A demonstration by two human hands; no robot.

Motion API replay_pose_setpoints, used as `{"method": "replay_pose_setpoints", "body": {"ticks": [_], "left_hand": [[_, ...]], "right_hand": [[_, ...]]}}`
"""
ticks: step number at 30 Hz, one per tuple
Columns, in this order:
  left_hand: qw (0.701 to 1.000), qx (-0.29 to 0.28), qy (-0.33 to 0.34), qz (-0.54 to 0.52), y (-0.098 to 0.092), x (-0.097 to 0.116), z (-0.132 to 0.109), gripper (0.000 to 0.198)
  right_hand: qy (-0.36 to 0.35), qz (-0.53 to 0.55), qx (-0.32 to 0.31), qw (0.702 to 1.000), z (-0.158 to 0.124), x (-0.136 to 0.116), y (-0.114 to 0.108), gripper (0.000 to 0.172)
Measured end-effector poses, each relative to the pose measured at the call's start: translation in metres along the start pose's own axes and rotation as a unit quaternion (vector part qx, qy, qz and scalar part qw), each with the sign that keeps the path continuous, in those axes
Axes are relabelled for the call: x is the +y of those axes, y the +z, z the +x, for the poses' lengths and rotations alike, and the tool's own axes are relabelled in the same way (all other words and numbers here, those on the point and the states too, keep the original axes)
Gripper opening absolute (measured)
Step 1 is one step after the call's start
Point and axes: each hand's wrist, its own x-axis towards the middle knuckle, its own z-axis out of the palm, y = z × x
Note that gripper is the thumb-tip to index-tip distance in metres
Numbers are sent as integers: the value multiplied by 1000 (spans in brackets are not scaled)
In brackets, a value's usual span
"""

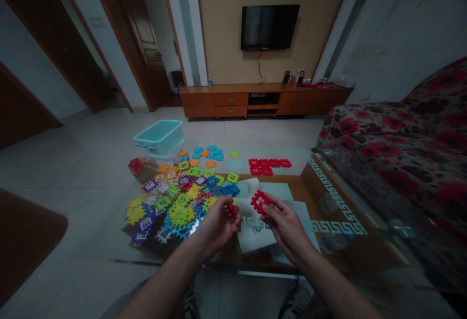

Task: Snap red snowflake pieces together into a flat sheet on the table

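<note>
My left hand [219, 224] is closed around a small red interlocking tile [231, 210], seen edge-on between its fingertips. My right hand [282, 219] pinches another red square tile [259, 201] with toothed edges, held upright a little apart from the left one. Both hands hover over white paper sheets [255, 234] on a glass coffee table [339, 202]. Just left of my left hand lies a heap of colourful tiles [178, 195]. A row of joined red tiles [268, 165] lies flat further back.
A turquoise plastic tub [159, 136] stands beyond the heap, with a small red-topped box [140, 168] beside it. A floral sofa [394, 139] runs along the right. A wooden TV cabinet [262, 99] and wall television [269, 26] stand at the far wall.
</note>
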Motion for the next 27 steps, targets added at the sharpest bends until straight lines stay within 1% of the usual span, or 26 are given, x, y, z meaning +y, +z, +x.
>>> {"method": "replay_pose_setpoints", "body": {"ticks": [2, 3, 6, 8, 11, 13, 15, 17, 20, 23, 27], "left_hand": [[1000, 6, 13, 20, 1, -3, 0, 6], [999, 9, 19, 27, 2, -4, 0, 8], [998, 24, 36, 40, 7, -5, -3, 39], [997, 31, 49, 43, 9, -4, -5, 48], [997, 30, 53, 54, 8, -2, -6, 43], [996, 38, 52, 60, 6, -2, -4, 38], [998, 41, 37, 44, 3, -1, -2, 33], [1000, 17, -3, 5, 1, -2, -1, 33], [997, -38, -54, -44, 1, -2, 0, 39], [995, -65, -64, -49, 3, -4, -1, 38], [995, -65, -62, -39, 4, -5, -3, 30]], "right_hand": [[-8, -6, -1, 1000, 0, 0, 0, 49], [-10, -7, -2, 1000, 0, 0, 0, 49], [-11, -8, -2, 1000, -1, -3, 1, 50], [-5, -8, 4, 1000, -2, -5, 2, 52], [3, -9, 12, 1000, -3, -8, 2, 55], [4, -5, 16, 1000, -3, -8, 2, 57], [0, -1, 18, 1000, -2, -8, 1, 56], [-8, 1, 15, 1000, -1, -6, 1, 53], [-12, -13, 3, 1000, -2, -6, 1, 49], [-23, -37, -7, 999, -4, -9, 1, 48], [-40, -85, -15, 995, -5, -13, 0, 48]]}}
